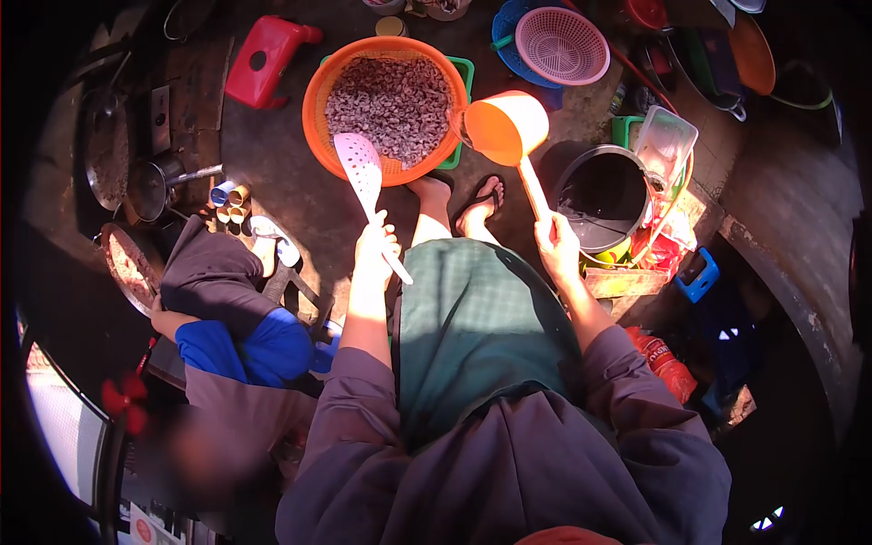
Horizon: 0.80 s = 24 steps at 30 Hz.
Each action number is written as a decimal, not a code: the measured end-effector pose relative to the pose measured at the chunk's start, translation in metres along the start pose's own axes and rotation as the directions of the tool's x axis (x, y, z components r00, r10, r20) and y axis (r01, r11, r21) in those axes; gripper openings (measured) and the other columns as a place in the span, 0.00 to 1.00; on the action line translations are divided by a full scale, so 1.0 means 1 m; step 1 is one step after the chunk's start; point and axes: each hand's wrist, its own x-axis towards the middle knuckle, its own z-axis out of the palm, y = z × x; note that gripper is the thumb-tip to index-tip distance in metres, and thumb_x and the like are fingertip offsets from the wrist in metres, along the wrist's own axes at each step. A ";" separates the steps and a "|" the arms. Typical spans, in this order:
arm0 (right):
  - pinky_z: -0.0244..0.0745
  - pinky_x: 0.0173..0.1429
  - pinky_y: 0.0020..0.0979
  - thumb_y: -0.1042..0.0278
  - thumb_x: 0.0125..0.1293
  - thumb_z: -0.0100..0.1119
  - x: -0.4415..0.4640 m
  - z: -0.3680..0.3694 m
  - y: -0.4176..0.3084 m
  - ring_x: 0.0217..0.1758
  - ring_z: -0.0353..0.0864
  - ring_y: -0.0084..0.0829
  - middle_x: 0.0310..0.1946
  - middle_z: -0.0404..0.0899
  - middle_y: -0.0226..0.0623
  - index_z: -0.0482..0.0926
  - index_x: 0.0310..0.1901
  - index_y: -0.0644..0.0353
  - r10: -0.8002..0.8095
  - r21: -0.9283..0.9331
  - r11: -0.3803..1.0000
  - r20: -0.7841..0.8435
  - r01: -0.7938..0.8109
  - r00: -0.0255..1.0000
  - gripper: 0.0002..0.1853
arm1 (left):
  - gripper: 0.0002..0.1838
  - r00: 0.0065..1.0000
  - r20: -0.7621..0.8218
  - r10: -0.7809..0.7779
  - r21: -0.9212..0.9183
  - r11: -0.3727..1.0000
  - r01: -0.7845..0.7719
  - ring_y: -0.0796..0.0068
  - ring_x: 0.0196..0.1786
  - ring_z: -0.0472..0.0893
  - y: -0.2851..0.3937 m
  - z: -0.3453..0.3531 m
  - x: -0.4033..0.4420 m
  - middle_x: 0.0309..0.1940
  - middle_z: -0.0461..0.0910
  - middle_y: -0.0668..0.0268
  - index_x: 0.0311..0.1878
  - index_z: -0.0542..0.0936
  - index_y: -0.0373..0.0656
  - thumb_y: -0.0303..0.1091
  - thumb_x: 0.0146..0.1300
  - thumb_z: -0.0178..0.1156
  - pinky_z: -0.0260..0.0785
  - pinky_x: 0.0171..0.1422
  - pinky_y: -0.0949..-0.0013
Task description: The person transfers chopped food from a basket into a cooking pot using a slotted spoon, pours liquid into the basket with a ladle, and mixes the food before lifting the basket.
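Clearly, an orange colander of purplish pieces is set beyond, nearer the left hand than the right hand. Beside its right rim, an orange dipper is gripped by the right; a pink slotted spoon, slanting far-left, is gripped by the left.

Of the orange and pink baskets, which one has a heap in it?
The orange basket, beside the dipper in the right hand. It holds a heap of small pieces, while the pink basket shows its bare holed bottom.
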 end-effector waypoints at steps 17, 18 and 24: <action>0.75 0.45 0.40 0.61 0.59 0.62 0.065 0.048 -0.063 0.42 0.80 0.44 0.39 0.77 0.41 0.72 0.49 0.53 -0.304 -0.321 0.877 0.207 0.358 0.930 0.18 | 0.19 0.996 -0.086 0.039 -0.059 0.997 -0.044 0.83 0.22 0.66 0.007 0.006 -0.005 0.32 0.71 0.66 0.61 0.70 0.45 0.37 0.69 0.51 0.62 0.23 0.79; 0.75 0.45 0.40 0.61 0.59 0.62 0.064 0.052 -0.067 0.43 0.80 0.44 0.39 0.77 0.41 0.72 0.49 0.54 -0.308 -0.318 0.874 0.223 0.368 0.925 0.18 | 0.19 0.994 -0.098 0.042 -0.059 0.997 -0.048 0.83 0.22 0.66 0.008 0.008 -0.007 0.32 0.71 0.66 0.61 0.70 0.45 0.37 0.69 0.51 0.62 0.23 0.79; 0.75 0.45 0.43 0.64 0.59 0.59 0.078 0.092 -0.093 0.41 0.79 0.45 0.37 0.75 0.42 0.71 0.47 0.54 -0.412 -0.230 0.849 0.276 0.475 0.869 0.15 | 0.19 0.991 -0.128 0.031 -0.078 0.996 -0.041 0.84 0.22 0.66 0.013 0.009 -0.011 0.32 0.70 0.67 0.62 0.70 0.44 0.37 0.69 0.52 0.62 0.23 0.80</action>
